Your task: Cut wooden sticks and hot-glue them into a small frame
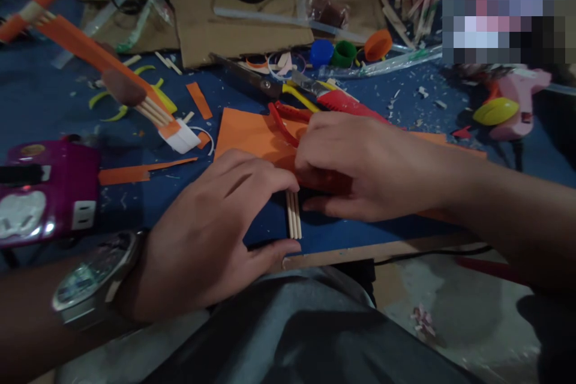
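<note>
Wooden sticks (294, 216) were laid near front edge of table (157, 147), framed by left hand (216, 222); whether gripped could not be told. Right hand (355, 162) was curled over orange sheet (245, 132), its hold hidden.

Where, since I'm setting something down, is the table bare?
Small, nearly bare patches flank the orange strip, between purple box and left hand. Crowded: around the sticks, beside the right hand; beyond the orange sheet, caps and cardboard.

No legible text; sticker on purple socket box (83, 174), watch dial (96, 270) unreadable.
</note>
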